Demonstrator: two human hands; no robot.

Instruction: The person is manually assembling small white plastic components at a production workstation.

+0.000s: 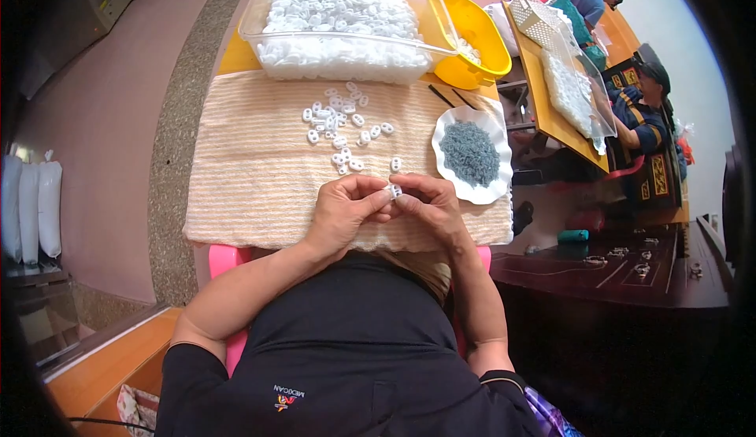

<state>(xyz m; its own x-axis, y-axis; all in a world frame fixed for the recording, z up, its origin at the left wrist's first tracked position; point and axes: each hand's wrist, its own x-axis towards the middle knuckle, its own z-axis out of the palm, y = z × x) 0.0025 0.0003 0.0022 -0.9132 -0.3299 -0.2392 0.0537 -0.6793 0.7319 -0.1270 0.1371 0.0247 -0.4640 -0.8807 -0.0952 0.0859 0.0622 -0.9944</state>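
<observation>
Fingertips of the bare left hand (340,209) and bare right hand (437,210) pinch one small white oval plastic piece (395,190) above the cream-and-tan striped cloth (244,161); they hide much of it. Similar loose white pieces (339,142) lie scattered beyond. To the right, a scalloped white dish (494,190) holds blue-grey bits (470,152) too fine to tell apart. The upper edge cuts off a clear plastic tub (354,38) of white pieces, which overlaps a yellow plastic basin (494,43).
</observation>
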